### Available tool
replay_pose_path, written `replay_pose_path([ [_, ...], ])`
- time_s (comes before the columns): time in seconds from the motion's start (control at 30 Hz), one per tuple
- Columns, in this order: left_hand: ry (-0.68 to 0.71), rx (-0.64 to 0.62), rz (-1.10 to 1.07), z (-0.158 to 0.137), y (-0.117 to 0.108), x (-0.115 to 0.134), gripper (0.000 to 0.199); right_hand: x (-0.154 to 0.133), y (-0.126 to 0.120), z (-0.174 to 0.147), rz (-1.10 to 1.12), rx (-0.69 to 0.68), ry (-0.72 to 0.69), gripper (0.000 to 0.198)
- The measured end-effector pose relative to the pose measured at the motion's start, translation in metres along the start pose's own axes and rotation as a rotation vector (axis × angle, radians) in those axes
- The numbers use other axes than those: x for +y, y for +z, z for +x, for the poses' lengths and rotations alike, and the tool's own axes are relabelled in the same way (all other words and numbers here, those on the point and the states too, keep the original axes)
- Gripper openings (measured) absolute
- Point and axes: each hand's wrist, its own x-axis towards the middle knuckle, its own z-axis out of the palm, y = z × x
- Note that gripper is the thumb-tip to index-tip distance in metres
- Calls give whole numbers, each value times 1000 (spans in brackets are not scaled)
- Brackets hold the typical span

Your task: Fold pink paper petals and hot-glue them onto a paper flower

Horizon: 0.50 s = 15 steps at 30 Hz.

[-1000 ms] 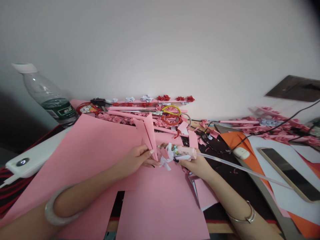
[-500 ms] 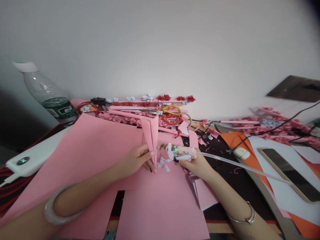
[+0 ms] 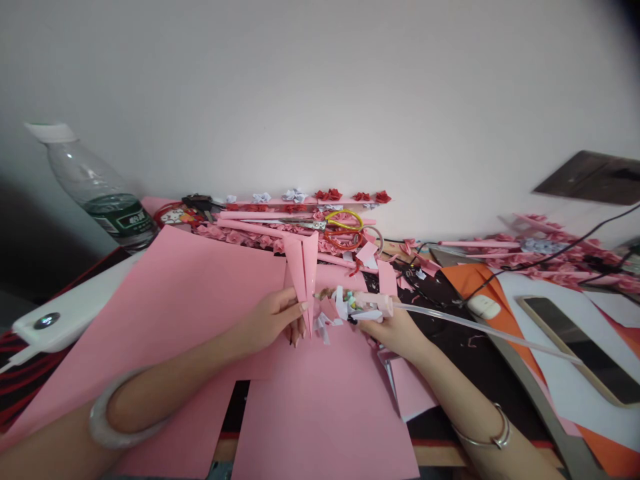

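Note:
My left hand [image 3: 281, 316] pinches a folded pink paper [image 3: 303, 270], which stands upright, wide at the top and narrowing to a point below. A lengthwise slit shows between its folds. Just to the right, my right hand [image 3: 395, 328] is closed round a pale pink hot glue gun [image 3: 376, 303]; most of its handle is hidden by the hand. A long clear glue stick [image 3: 465, 327] sticks out of the gun's back. The nozzle end faces the folded paper, and white and pink paper scraps [image 3: 330, 313] surround it. Large pink sheets [image 3: 320, 413] lie under both hands.
Behind the hands lie pink paper rods with paper flowers [image 3: 328, 195] and yellow-handled scissors [image 3: 345, 219]. A water bottle [image 3: 117, 207] and a white device [image 3: 75, 307] are at the left. On the right are a phone [image 3: 583, 347], an earphone case [image 3: 483, 307] and a black cable [image 3: 545, 247].
The folded paper has turned slightly in my left hand, so its slit shows wider. The left fingers beneath it have shifted a little. My right hand and the glue gun have barely moved.

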Motion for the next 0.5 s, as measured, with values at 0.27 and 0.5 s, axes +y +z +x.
replay_pose_path([
  [0.27, -2, 13, 29, 1, -1, 1, 28, -1, 0, 1, -46, 11, -55, 11],
  [0.5, -12, 24, 9, 2, -2, -1, 27, 0, 0, 0, -16, -22, -54, 12],
])
